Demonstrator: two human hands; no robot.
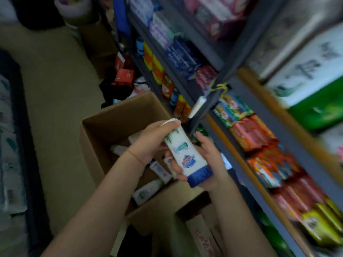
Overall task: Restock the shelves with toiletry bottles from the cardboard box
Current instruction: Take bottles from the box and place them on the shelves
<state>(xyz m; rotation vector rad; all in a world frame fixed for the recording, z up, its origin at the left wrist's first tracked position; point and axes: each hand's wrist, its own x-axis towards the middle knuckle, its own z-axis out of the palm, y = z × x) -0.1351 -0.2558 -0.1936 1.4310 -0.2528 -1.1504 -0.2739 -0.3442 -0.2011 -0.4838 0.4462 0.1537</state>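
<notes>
Hands met over the open cardboard box (118,115), sharing one white bottle (187,156) with a blue cap at its near end. The left hand (148,145) took the far end, its fingers (170,124) curled over the top of the bottle so that the tip lay under them. The right hand (206,154) cradled the lower body from beneath and from the right: its palm lay against the bottle's side, one of its fingers stood up beside the bottle on the shelf side, and others wrapped round from below and showed at the left of the blue cap. So the bottle lay tilted between the two grips, cap toward the person, held above the box and just short of the shelves (232,86).

Inside the box several more white bottles (146,191) lay on their sides, partly hidden by the left forearm. The shelves to the right carried orange and yellow bottles (157,71), blue and red packets (185,56), and rows of wrapped bars (256,134) lower down, all rather blurred.
</notes>
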